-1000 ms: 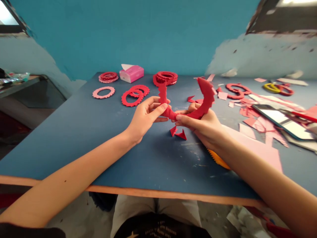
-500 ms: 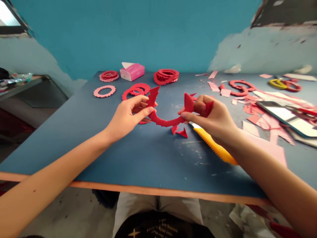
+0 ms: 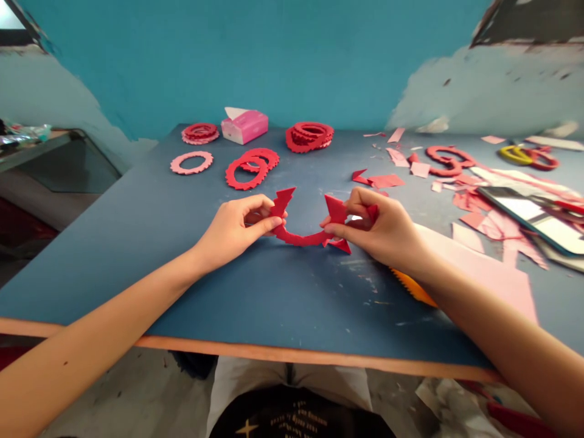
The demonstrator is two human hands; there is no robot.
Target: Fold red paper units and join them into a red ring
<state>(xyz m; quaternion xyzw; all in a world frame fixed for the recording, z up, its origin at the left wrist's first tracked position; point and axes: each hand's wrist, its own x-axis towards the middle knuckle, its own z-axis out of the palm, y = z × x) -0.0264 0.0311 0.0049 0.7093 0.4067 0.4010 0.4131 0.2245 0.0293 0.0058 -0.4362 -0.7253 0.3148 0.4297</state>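
Lower than before, the jagged red strip (image 3: 303, 240) curves U-shaped between left hand (image 3: 235, 230) and right hand (image 3: 385, 226), both pinching it.

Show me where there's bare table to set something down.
The widest bare stretch of tabletop lies left of the left arm, below the pale pink ring. Another lies between that arm and the orange handle, nearer than the held red strip. The right side is crowded: pink scraps, phone, pink sheet.
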